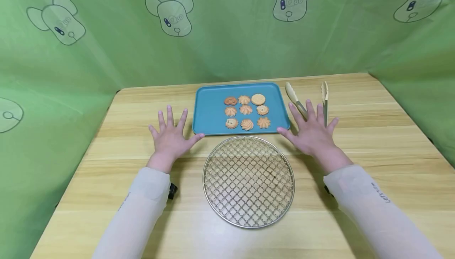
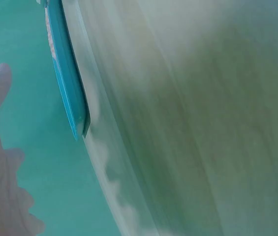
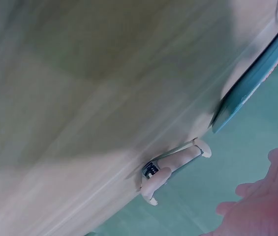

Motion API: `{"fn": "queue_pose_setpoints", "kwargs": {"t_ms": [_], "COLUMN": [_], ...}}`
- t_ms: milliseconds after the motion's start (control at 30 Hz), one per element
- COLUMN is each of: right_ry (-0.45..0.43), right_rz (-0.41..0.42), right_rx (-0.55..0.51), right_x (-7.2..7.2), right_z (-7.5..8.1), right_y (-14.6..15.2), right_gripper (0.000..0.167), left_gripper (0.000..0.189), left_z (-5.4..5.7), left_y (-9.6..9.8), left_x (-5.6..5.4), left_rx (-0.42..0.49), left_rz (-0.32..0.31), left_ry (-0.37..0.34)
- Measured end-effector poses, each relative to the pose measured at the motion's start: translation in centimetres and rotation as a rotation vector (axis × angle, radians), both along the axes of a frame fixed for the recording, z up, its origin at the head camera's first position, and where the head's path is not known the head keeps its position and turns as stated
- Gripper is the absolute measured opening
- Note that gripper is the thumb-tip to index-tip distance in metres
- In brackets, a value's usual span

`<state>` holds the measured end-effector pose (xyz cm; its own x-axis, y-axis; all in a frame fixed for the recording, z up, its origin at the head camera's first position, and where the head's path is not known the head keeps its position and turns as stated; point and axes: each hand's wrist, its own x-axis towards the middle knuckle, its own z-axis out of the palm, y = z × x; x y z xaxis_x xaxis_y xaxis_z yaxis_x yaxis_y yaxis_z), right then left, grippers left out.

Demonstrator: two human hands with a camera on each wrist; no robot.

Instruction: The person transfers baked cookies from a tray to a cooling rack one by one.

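Observation:
Both hands hover over the wooden table with fingers spread and nothing in them. My left hand (image 1: 170, 140) is left of the round wire rack (image 1: 249, 182), its thumb close to the near left corner of the blue tray (image 1: 209, 111). On the right, my right hand (image 1: 313, 134) is beside the tray's near right corner and partly covers the tongs (image 1: 324, 97). Several cookies lie in rows on the tray, among them a round biscuit (image 1: 258, 99) and a pretzel-shaped cookie (image 1: 230, 101). In the right wrist view the tongs (image 3: 178, 158) lie apart from the fingers.
The wooden table (image 1: 117, 211) carries the tray at the back and the rack in front of it. Green curtains (image 1: 227, 53) with cartoon mouse-like faces hang behind and at both sides of the table.

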<state>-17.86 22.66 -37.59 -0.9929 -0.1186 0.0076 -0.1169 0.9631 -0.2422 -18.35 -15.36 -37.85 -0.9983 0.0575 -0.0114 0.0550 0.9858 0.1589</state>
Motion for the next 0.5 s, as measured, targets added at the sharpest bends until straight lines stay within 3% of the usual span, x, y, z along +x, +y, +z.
{"fn": "queue_pose_setpoints", "kwargs": {"t_ms": [500], "right_ry": [-0.014], "right_rz": [-0.029], "right_rx": [-0.01], "right_x": [-0.5], "right_z": [-0.1], "right_y": [1.3], "right_gripper": [0.089], "left_gripper": [0.093], "left_z": [-0.3], "left_y": [0.1], "left_x": [-0.7], "left_rx": [-0.002], "left_rz": [-0.013], "left_ry": [-0.012]}}
